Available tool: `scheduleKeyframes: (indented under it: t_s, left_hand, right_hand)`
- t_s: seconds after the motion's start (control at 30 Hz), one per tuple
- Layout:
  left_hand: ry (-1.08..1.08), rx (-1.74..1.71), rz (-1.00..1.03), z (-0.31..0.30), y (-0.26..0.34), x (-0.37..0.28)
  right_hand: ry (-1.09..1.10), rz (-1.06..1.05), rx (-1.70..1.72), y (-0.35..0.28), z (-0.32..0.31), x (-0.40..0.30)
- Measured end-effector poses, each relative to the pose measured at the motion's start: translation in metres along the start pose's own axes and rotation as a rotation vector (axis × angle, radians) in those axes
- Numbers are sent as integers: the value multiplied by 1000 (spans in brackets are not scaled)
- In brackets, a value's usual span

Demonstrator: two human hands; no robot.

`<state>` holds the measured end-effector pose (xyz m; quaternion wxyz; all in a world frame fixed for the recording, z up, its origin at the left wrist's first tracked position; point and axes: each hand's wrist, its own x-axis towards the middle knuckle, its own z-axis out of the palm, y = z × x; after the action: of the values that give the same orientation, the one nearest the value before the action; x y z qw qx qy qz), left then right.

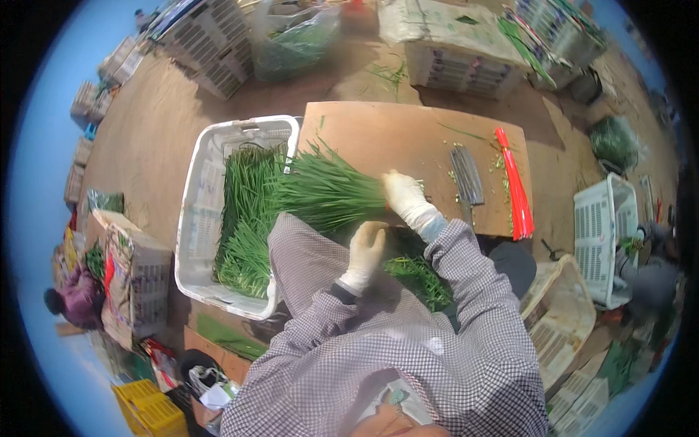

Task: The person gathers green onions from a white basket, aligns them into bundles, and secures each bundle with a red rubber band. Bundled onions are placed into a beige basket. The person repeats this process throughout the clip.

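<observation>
My right hand, in a pale glove, is closed around the stem end of a bundle of long green leaves, likely garlic chives. A bit of red shows at the bundle's stem end. The leaf tips fan leftward over the wooden board towards the white plastic crate. Just below the bundle, over my lap, is my gloved left hand; its thumb and fingers are apart and nothing shows between them. More chives fill much of the crate. Right of my right hand lies a broad-bladed knife.
A bundle of red strips lies along the board's right edge, near scattered trimmings. Loose green leaves lie below the board. Covered crates and a plastic bag of greens stand beyond. Other people are at both sides.
</observation>
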<state>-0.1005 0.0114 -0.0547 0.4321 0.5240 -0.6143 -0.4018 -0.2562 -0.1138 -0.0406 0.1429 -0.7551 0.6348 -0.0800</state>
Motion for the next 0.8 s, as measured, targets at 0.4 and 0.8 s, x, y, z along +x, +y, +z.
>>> scheduleKeyframes:
  t_s: [0.4,0.8]
  left_hand:
    - [137,-45,-49,2,-41,-7]
    - [171,-205,-149,0,-58,-12]
  right_hand:
    - [179,-824,-214,18,-59,-14]
    - [-237,-949,-601,5,-73,20]
